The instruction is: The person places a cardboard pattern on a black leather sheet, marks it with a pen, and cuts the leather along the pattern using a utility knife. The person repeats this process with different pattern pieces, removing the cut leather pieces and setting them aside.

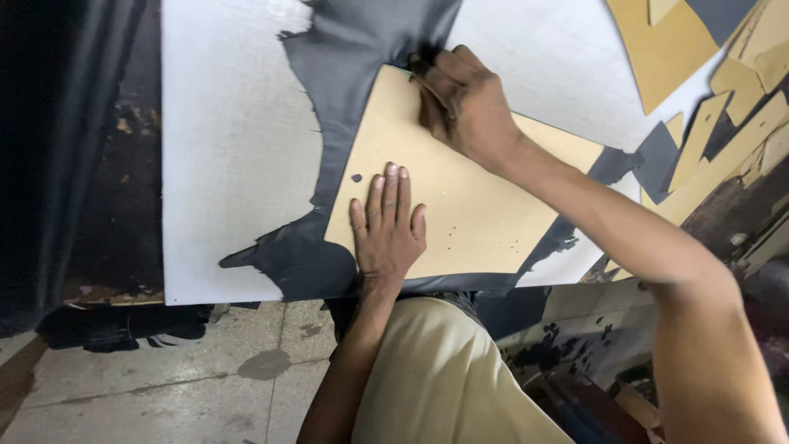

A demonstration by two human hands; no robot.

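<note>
A tan cardboard pattern piece (477, 197) lies on a dark grey leather hide (345, 57) spread over a white cutting board (230, 140). My left hand (388, 226) presses flat on the pattern's lower left part, fingers apart and pointing away from me. My right hand (460, 103) rests at the pattern's top corner with fingers curled tight against the edge; a small tool may be in it, but the fingers hide whatever is there.
Several more tan pattern pieces (707, 140) and grey leather scraps lie at the upper right. The board's near edge runs above my lap, in tan trousers (444, 378). A stained concrete floor (164, 386) shows at the lower left, with dark material hanging at the far left.
</note>
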